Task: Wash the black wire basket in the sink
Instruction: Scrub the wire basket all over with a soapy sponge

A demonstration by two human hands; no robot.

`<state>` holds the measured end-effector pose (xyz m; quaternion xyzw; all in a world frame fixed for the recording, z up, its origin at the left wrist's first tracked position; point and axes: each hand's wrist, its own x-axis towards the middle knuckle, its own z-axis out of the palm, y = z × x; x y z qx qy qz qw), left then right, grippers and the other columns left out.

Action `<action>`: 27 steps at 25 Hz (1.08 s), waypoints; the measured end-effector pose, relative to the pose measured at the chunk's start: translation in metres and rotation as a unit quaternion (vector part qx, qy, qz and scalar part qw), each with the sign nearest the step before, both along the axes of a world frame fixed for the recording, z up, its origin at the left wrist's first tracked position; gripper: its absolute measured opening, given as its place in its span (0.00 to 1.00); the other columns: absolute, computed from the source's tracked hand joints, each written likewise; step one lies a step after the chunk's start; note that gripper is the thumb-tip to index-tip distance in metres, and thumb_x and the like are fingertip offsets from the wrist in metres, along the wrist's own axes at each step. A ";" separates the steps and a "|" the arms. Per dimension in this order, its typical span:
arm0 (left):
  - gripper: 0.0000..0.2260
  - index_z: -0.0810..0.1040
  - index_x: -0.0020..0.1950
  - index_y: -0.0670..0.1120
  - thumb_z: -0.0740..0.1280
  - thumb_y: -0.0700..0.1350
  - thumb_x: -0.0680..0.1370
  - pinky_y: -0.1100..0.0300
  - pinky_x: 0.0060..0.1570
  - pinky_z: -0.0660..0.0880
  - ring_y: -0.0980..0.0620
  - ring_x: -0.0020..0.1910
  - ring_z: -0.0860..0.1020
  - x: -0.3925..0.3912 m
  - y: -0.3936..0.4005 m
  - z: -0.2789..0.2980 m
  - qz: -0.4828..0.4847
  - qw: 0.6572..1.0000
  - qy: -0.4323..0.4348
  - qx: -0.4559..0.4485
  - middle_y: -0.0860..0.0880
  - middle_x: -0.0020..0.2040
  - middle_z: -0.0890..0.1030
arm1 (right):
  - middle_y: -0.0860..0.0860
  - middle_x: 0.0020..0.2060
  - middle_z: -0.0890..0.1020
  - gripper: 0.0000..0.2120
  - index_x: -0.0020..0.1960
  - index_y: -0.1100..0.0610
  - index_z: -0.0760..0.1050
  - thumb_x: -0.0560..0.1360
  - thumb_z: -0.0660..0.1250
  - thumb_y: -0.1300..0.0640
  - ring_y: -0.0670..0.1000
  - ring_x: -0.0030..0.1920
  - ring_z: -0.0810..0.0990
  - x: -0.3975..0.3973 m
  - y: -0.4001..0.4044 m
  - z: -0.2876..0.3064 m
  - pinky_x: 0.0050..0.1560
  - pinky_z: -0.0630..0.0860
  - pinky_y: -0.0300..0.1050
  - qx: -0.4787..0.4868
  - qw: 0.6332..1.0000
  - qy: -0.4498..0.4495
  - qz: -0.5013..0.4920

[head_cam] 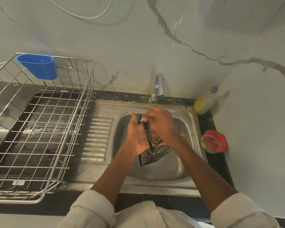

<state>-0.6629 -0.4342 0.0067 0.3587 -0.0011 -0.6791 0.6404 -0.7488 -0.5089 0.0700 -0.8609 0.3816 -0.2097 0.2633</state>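
Bracing small black wire basket against flat left hand, gripping its rim w/ right hand over stainless-steel sink, ideally rotating throughout.

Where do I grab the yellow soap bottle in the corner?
Hold the soap bottle round its fat yellow middle, probably coming from the left over the sink. Walls stand close behind and right of it, the red tub sits in front, and its neck is thin.
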 end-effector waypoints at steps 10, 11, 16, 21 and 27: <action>0.52 0.79 0.73 0.39 0.46 0.82 0.76 0.36 0.50 0.84 0.34 0.62 0.84 0.002 0.007 0.012 0.007 1.000 -0.003 0.000 0.33 0.70 0.80 | 0.49 0.46 0.86 0.10 0.53 0.56 0.87 0.75 0.73 0.66 0.43 0.44 0.81 -0.013 0.016 -0.002 0.50 0.78 0.34 0.022 0.999 -0.036 0.032; 0.51 0.81 0.71 0.40 0.46 0.81 0.77 0.37 0.50 0.84 0.35 0.61 0.85 0.001 0.008 0.014 0.004 1.000 -0.007 -0.002 0.34 0.67 0.82 | 0.48 0.47 0.86 0.10 0.53 0.55 0.87 0.75 0.74 0.65 0.39 0.44 0.81 -0.010 0.015 -0.002 0.50 0.76 0.29 0.034 0.998 -0.062 0.001; 0.48 0.80 0.72 0.42 0.45 0.79 0.79 0.38 0.63 0.80 0.36 0.66 0.83 -0.005 0.006 0.015 0.015 0.999 -0.040 0.005 0.36 0.67 0.84 | 0.46 0.49 0.88 0.10 0.55 0.54 0.86 0.75 0.76 0.61 0.38 0.48 0.84 0.010 0.013 0.010 0.57 0.80 0.35 0.102 0.981 -0.136 -0.092; 0.46 0.80 0.74 0.46 0.49 0.80 0.78 0.41 0.63 0.79 0.35 0.70 0.80 -0.003 0.004 0.008 0.026 0.999 -0.030 0.014 0.39 0.66 0.83 | 0.48 0.57 0.86 0.16 0.57 0.51 0.86 0.74 0.73 0.66 0.47 0.52 0.85 -0.011 0.031 0.001 0.59 0.82 0.46 0.103 0.993 -0.019 -0.050; 0.48 0.80 0.73 0.45 0.44 0.80 0.77 0.37 0.61 0.81 0.37 0.65 0.83 -0.006 0.001 0.010 -0.006 0.998 -0.062 0.019 0.38 0.65 0.85 | 0.50 0.52 0.87 0.11 0.56 0.52 0.86 0.78 0.71 0.64 0.47 0.50 0.84 -0.004 0.017 0.006 0.59 0.80 0.47 0.081 0.994 -0.026 -0.062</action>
